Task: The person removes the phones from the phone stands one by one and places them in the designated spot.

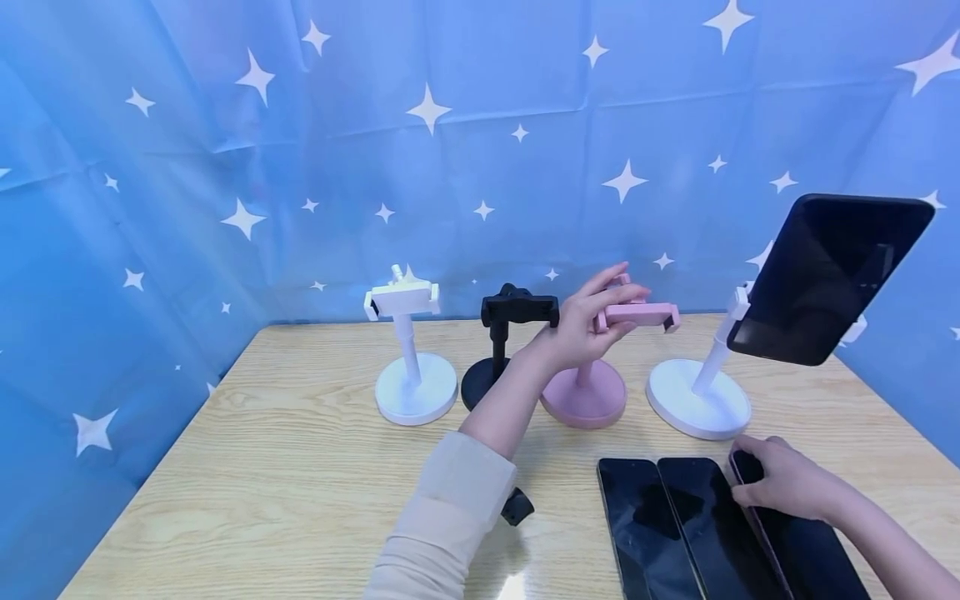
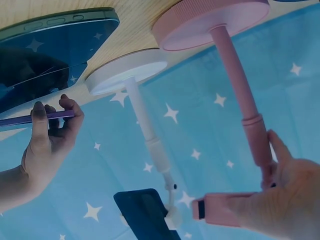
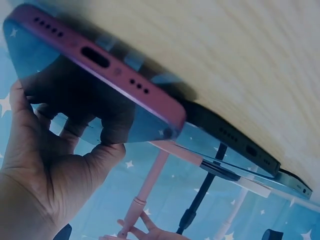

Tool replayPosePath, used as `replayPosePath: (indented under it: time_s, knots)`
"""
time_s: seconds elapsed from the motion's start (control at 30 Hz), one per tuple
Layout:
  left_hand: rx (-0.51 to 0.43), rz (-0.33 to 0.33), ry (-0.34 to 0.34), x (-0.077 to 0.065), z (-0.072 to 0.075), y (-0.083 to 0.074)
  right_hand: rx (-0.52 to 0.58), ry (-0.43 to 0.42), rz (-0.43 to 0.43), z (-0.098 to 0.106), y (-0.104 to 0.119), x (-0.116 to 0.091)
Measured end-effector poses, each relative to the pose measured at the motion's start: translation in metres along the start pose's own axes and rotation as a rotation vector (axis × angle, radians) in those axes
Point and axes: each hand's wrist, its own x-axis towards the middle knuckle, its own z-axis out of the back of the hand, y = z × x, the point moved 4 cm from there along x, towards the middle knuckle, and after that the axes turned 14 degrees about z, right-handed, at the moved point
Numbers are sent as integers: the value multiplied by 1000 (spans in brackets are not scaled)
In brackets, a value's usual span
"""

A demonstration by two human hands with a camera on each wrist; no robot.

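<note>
My left hand grips the clamp at the top of a pink phone stand. In the left wrist view its fingers wrap behind that clamp, partly hidden, beside the stand's pole. On the right, my right hand pinches the upper end of a black-screened phone by its edges. The purple edge of this phone shows in the right wrist view, where the fingers hold its far end. Two more dark phones lie side by side to its left.
Left of the pink stand are a black phone stand and a white one. Another white stand at the right holds a dark device in its clamp. A starry blue curtain hangs behind the wooden table.
</note>
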Motion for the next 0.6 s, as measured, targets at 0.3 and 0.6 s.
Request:
replayPosePath:
  time_s: [0.3,0.6]
  knots:
    - [-40,7,-2,0,-1,1,6,-11,10,1,-2,2]
    - [-144,106,51,-1,-2,5,45,-6,64,0,-7,7]
